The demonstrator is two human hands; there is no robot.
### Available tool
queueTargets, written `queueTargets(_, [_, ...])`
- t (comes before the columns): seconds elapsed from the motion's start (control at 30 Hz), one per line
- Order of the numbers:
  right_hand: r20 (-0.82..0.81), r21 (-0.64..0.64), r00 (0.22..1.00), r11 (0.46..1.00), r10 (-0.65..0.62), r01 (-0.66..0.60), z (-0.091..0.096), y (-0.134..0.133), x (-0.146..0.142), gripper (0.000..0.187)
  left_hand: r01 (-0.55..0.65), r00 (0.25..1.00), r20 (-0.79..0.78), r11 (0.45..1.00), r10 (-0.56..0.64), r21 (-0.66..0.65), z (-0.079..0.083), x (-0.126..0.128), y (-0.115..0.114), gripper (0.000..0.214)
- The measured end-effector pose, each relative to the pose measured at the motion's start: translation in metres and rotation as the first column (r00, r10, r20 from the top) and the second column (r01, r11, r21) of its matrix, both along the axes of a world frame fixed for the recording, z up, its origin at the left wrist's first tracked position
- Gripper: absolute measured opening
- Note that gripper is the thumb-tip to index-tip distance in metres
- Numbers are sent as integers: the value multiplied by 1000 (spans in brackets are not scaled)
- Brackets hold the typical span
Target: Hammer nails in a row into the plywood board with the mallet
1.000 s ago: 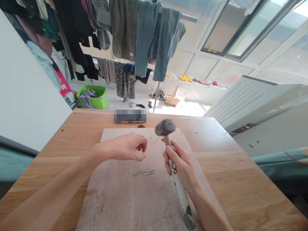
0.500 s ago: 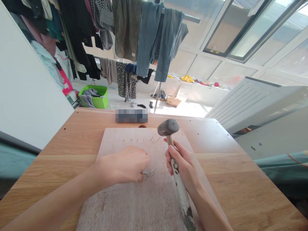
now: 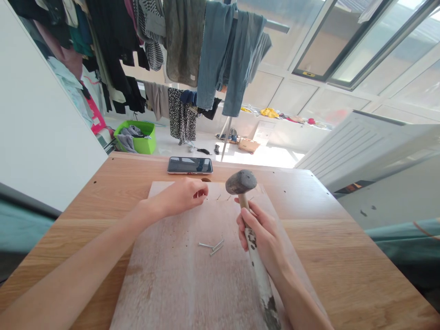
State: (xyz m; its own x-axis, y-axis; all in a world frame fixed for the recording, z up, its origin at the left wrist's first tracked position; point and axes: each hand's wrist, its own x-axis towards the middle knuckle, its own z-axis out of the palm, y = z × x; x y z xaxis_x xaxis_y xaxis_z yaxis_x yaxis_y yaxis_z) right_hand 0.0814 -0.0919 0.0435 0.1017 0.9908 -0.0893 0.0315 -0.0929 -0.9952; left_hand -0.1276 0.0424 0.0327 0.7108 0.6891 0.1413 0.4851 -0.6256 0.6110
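Observation:
My right hand (image 3: 257,224) grips the wooden handle of a hammer (image 3: 241,182), its dark, blunt head held upright above the board's right side. The fingers of my left hand (image 3: 184,196) are pinched near the far edge of the whitish wooden board (image 3: 172,284). They seem to hold a nail, mostly hidden by the fingers. Just right of them a thin nail (image 3: 218,197) stands in the board, and another nail (image 3: 228,197) stands beside it, in one row. Several loose nails (image 3: 216,247) lie together mid-board.
The board lies on a wooden table (image 3: 330,247). A phone (image 3: 190,165) rests beyond its far edge. Behind the table are a green basket (image 3: 144,144) with clothes, hanging jeans (image 3: 237,59) and a white ridged panel (image 3: 330,142) at the right.
My left hand has moved away from the loose nails to the board's far edge, uncovering the nails. My right hand and the hammer have stayed almost still.

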Motion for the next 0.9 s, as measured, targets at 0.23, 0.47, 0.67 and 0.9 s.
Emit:
queueTargets(0.23, [-21,-13,1000,1000,-3,3,-3,0,-1,35,29,999,24,999,-29,26,-4,0,0,11])
queueTargets(0.47, [-29,-21,1000,1000,12,-13,0,0,-2,43,29,996,80,999,-27,-35,-9,2,0,10])
queueTargets(0.67, [-26,-26,999,999,38,-39,1,0,-2,42,-36,991,128,998,42,-50,-20,11,-4,6])
queueTargets(0.9, [-80,0,991,994,106,-106,-5,-2,-1,36,-82,980,173,994,95,-77,-30,13,-3,7])
